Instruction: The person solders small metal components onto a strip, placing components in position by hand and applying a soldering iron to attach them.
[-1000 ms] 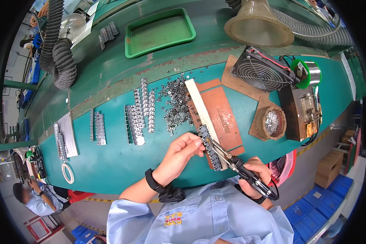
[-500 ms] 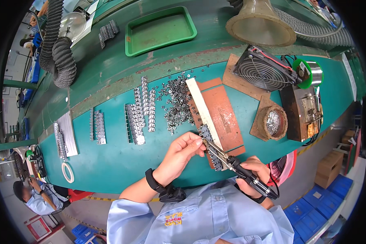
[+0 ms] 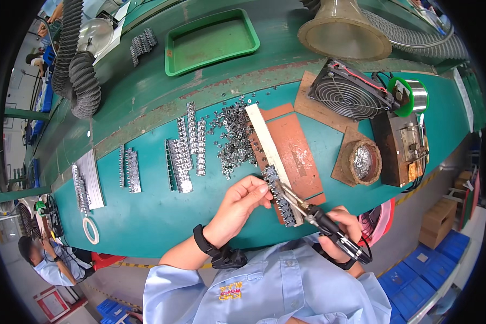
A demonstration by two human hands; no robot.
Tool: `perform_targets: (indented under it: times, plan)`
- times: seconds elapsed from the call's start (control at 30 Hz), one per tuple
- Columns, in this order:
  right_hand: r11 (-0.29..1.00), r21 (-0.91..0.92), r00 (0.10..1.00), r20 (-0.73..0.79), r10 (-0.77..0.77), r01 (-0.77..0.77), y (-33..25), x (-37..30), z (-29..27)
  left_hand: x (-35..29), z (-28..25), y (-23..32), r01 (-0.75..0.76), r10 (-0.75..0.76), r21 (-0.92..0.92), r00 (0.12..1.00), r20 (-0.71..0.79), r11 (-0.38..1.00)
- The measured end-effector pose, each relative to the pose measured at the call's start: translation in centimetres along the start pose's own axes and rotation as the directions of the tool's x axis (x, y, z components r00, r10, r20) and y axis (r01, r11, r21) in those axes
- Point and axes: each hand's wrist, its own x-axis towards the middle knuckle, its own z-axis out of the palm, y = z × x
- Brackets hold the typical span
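So from where I'm standing, the biggest thing by far is the green workbench (image 3: 140,229), running out ahead of both hands and off to either side. Next down is a shallow green tray (image 3: 210,46), well ahead of the left hand (image 3: 240,201), at the far side. Then there's a black fan (image 3: 348,92) propped up ahead of the right hand (image 3: 344,220), well apart from it. The brown board (image 3: 296,154) is smaller, its near end sitting between the two hands, with a long cream bar (image 3: 264,135) on top that slants away from the left hand's fingertips. Right hand's got its fingers wrapped around a soldering iron (image 3: 325,222), and the tip points over toward the left hand, right by the bar; can't tell if it's touching anything. The strip of dark components (image 3: 281,201) lies along the bar's left edge, between the hands. Left thumb and forefinger are pressed close together right beside it, but honestly can't tell what they're pinching, if anything. Tiniest stuff: loose metal bits (image 3: 236,137), heaped just ahead of the left hand.
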Motion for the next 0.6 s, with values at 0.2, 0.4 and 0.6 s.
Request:
perform_targets:
  times: [0.2,0.4,0.6]
  plan:
    - [0.963,0.260,0.946,-0.291,0.143,-0.066,0.4,-1.4,0.7,0.0,0.0,0.0,0.010,-0.010,0.010,1.000,-0.006,1.000]
    - [1.000,0.026,0.996,-0.090,-0.012,0.014,1.0,-1.3,-0.7,0.0,0.0,0.0,0.003,-0.003,0.032,1.000,-0.009,0.999]
    - [0.995,-0.038,0.996,-0.020,-0.091,0.090,0.8,-0.9,-0.6,0.0,0.0,-0.1,-0.016,0.016,0.047,1.000,-0.007,0.999]
